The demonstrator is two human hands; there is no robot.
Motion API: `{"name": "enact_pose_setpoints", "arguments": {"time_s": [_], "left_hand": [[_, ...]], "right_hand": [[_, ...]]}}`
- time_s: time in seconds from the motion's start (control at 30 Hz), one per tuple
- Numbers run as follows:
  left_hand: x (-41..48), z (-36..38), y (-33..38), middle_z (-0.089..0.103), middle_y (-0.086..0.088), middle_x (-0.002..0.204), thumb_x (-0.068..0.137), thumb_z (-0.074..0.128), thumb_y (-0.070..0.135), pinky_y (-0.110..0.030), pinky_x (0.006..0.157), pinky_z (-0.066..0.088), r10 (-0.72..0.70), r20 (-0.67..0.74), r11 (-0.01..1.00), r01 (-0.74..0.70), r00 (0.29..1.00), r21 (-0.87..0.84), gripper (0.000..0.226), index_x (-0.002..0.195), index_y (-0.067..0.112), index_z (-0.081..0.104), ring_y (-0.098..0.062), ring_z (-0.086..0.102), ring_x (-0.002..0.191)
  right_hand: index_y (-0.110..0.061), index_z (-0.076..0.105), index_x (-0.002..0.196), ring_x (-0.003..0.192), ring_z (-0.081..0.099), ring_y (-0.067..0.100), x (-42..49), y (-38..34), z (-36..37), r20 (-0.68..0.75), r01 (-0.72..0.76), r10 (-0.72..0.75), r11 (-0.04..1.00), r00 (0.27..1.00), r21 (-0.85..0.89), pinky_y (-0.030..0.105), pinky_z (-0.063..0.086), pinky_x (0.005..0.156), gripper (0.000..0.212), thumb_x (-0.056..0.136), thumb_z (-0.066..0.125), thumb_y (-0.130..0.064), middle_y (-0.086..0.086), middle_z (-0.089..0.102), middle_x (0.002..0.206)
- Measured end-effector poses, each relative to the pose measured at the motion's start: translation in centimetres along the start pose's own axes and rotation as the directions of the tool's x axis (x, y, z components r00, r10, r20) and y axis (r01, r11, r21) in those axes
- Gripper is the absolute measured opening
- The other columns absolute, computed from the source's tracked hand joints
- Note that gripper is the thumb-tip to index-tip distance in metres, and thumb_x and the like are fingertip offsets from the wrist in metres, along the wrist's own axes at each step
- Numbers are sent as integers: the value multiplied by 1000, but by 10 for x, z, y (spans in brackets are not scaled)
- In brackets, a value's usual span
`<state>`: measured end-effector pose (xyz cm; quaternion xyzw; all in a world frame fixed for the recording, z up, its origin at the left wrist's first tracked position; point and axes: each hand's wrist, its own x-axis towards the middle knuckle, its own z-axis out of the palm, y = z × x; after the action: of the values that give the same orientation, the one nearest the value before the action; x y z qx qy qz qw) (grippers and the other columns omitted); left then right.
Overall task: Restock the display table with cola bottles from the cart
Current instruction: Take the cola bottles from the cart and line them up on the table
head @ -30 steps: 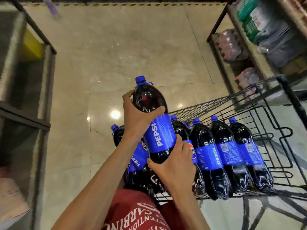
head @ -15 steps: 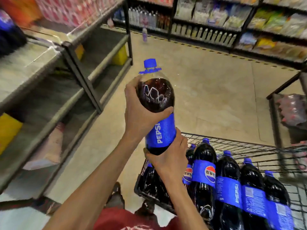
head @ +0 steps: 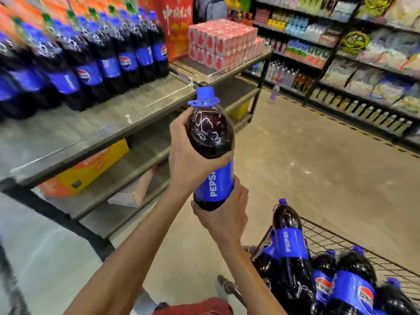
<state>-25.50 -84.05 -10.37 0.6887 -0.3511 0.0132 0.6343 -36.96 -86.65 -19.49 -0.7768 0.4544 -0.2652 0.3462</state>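
Both hands are on one cola bottle (head: 211, 137). The right hand (head: 223, 223) cups its base from below, and the left hand (head: 188, 164) wraps round its dark shoulder above the blue label. The bottle is nearly upright in the air. Below and right of the right hand, other bottles (head: 288, 246) lie packed in the wire cart (head: 341, 244). Left of the left hand runs the display table (head: 91, 130). Farther back on it stands a row of bottles (head: 109, 60), then pink cartons (head: 222, 42).
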Motion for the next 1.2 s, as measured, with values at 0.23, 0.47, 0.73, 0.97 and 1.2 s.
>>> {"name": "enact_pose_setpoints", "arguments": {"time_s": [0.23,0.47,0.73,0.97,1.2], "left_hand": [[5,-126,-26,44,4,142,54,95,34,-36,110,44,-4,-156,994,21,988,109,110,145,19,36,-12,47,133],[10,-230,-53,42,1,141,57,96,32,-28,112,40,43,-290,964,37,956,265,108,145,14,35,-13,46,134],[26,-292,-78,42,0,142,56,97,31,-25,113,37,98,-417,930,66,904,363,108,144,13,36,-14,45,135],[65,-319,-106,42,-2,142,55,98,30,-29,113,38,149,-462,883,93,874,461,109,144,14,36,-15,44,135],[139,-335,-153,42,-7,144,55,98,27,-41,113,40,188,-496,850,113,847,515,110,145,9,36,-23,44,137]], "right_hand": [[-34,27,137,116,52,13,-39,-70,87,104,146,-152,987,983,60,36,57,81,111,50,88,-64,-16,37,123],[-30,30,141,120,51,11,-69,-129,165,220,257,-288,953,932,161,40,59,85,111,52,87,-64,-14,41,130],[-24,32,143,131,48,20,-67,-171,235,322,320,-401,906,858,276,49,59,86,114,51,86,-63,-8,43,134],[-31,28,144,126,53,16,-38,-205,293,337,351,-467,868,818,350,64,46,102,114,51,85,-63,-19,41,132],[-27,29,146,125,51,13,30,-242,353,399,349,-519,835,756,424,33,56,89,119,50,95,-51,-10,43,135]]}}
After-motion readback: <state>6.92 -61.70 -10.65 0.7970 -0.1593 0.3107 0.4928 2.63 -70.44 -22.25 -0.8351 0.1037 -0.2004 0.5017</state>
